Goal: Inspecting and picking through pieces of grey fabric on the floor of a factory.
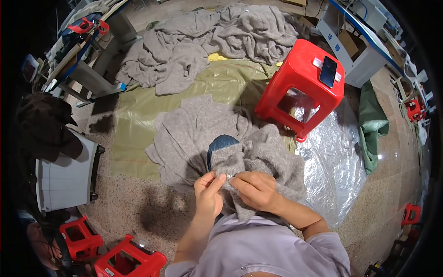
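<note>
A grey-brown knitted fabric (277, 157) lies gathered over my lap, with a dark blue trouser knee (224, 142) showing beside it. My left hand (209, 191) pinches an edge of this fabric between thumb and forefinger. Close to its right, my right hand (258, 190) is closed with its fingertips at the same spot. A small whitish bit (229, 177) shows between the two sets of fingertips; its kind is too small to make out. More of the same knit (194, 131) spreads over the floor just beyond my knees.
At right stands a red plastic stool (302, 60) with a phone (328, 72) on top. Large knit heaps (254, 32) lie at the back on an olive sheet (134, 134). A grey bin (64, 177) stands left; more red stools (131, 261) sit lower left.
</note>
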Action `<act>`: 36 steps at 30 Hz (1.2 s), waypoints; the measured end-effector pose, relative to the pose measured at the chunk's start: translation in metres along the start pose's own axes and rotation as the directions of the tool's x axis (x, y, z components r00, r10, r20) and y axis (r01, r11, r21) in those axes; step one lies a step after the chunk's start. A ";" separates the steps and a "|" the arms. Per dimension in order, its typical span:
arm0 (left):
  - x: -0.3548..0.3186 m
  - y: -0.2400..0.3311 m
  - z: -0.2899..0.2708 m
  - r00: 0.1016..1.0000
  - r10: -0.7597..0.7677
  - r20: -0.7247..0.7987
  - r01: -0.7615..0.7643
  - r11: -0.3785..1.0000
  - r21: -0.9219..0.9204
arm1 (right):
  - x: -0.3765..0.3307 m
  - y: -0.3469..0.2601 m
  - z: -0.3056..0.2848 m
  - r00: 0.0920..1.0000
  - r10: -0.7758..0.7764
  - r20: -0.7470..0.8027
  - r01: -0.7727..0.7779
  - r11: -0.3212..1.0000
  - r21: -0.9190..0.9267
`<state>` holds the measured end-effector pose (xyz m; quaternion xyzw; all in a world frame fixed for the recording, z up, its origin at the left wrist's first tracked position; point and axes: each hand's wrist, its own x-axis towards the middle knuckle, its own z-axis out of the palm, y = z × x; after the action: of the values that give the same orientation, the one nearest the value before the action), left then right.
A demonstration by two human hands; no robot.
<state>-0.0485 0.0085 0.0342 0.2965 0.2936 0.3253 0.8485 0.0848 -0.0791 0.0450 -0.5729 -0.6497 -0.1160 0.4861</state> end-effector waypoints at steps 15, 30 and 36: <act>0.004 -0.004 -0.017 0.920 0.278 0.275 -0.385 0.769 0.510 | 0.023 0.011 -0.026 0.729 0.435 0.528 -0.634 0.720 0.282; -0.005 -0.022 -0.003 0.978 0.142 0.156 -0.210 0.587 0.782 | -0.018 0.007 0.008 0.962 0.274 0.006 -0.274 0.962 -0.013; -0.005 -0.014 -0.052 0.979 -0.201 -0.032 0.204 0.963 0.179 | -0.012 0.042 -0.021 0.577 0.813 0.076 -0.775 0.516 0.364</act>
<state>-0.0821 0.0130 -0.0077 0.3389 0.3564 0.2107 0.8448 0.1293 -0.0884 0.0292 -0.7003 -0.2989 0.2097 0.6134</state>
